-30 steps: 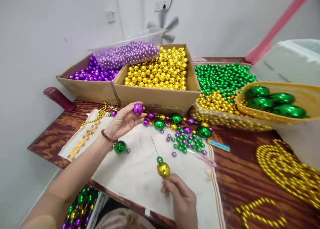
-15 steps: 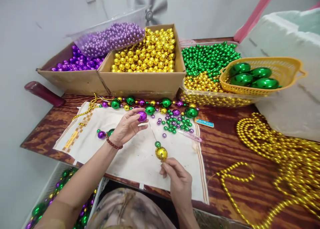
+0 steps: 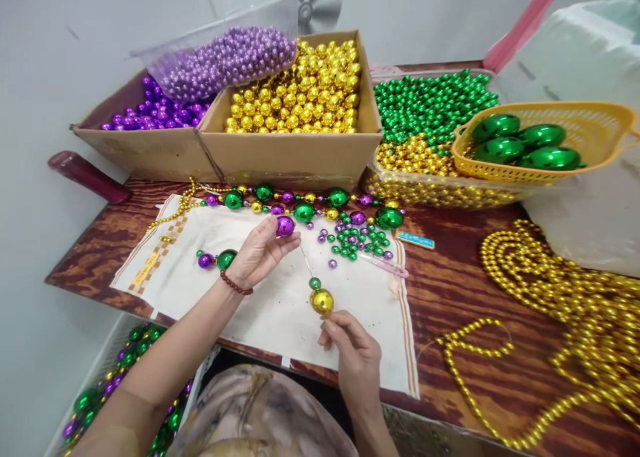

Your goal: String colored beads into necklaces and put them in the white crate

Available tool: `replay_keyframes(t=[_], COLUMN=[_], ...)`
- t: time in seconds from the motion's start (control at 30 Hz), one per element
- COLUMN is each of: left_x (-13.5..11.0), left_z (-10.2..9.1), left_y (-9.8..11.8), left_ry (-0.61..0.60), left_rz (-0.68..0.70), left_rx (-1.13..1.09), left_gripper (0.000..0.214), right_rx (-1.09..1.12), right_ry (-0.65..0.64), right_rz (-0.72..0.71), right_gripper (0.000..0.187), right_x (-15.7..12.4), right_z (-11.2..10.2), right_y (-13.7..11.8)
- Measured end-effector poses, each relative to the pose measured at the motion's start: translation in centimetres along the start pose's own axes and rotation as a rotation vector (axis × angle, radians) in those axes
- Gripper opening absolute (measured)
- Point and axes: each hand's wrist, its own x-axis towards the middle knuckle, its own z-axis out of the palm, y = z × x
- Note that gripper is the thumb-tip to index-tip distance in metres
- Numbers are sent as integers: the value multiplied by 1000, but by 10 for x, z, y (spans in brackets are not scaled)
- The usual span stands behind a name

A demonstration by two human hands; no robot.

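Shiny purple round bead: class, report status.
Left hand pinching shiny purple round bead. Right hand holding shiny gold round bead. Small green round bead between hands.

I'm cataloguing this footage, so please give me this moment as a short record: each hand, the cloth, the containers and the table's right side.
Left hand: holds a purple bead
Right hand: pinches at the lower end of a gold bead
Above gold bead: small green bead, then thin wire
White cloth: loose small beads; mixed strand near far edge
Left box: purple beads
Right box: gold beads
Yellow basket: large green beads
Table's right: gold strands
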Motion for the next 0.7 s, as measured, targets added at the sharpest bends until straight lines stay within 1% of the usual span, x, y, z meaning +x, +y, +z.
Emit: replay_keyframes(t=[0.07,0.13,0.2,0.27,0.33,0.43,0.5,0.6,0.7], left_x=[-1,-1,-2,-2,-3,-5,-7,-7,-7], left_z=[-1,-2,-2,-1,-1,-2,-3,-3,0], left_y=[-4,-8,-10,-12,-15,-20,-23,-24,-22], left_ry=[29,20,5,-5,-13,-28,-37,-2,55], left_rz=[-22,-33,-16,39,134,293,358,406,376], left_rx=[-28,-7,37,89,148,253,309,323,246], left_gripper=[28,29,35,39,39,36,33,32,35], right_rx=[15,35,46,45,39,35,33,36,31], right_ry=[-9,-14,-11,-2,3,5,5,6,5], right_rz=[19,34,45,52,58,56,44,18,11], right_gripper=[21,21,22,22,22,23,23,23,23], right_x=[-3,-6,-10,-13,-15,-16,-16,-17,-17], right_z=[3,6,7,6,5,3,2,1,2], right_y=[2,4,8,13,16,17,17,18,20])
